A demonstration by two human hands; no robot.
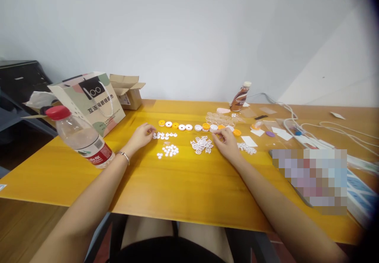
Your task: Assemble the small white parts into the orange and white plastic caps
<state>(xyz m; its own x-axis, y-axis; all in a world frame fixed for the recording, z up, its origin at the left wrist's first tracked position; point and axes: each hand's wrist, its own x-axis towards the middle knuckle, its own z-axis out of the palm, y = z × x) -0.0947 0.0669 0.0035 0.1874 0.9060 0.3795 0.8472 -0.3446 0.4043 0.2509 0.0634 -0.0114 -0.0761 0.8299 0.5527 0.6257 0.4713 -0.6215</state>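
Observation:
My left hand [143, 136] is at the left end of a row of small white discs [166, 135], its fingertips closed on something I cannot make out. More white discs [171, 151] lie loosely in front of that row. My right hand [226, 141] has its fingers bent together beside a pile of white openwork pieces [201, 145], just below the row of orange and white round caps; whatever it holds is too small to name. That row of caps [175, 125] runs across the table behind both hands.
A red-capped bottle [85, 140], a paper bag [99, 105] and an open carton [130, 93] stand at the left. Clear round pieces [220, 118] and a brown bottle [240, 96] are behind the caps. Paper slips, white cables [291, 115] and a pixelated flat object [314, 180] occupy the right.

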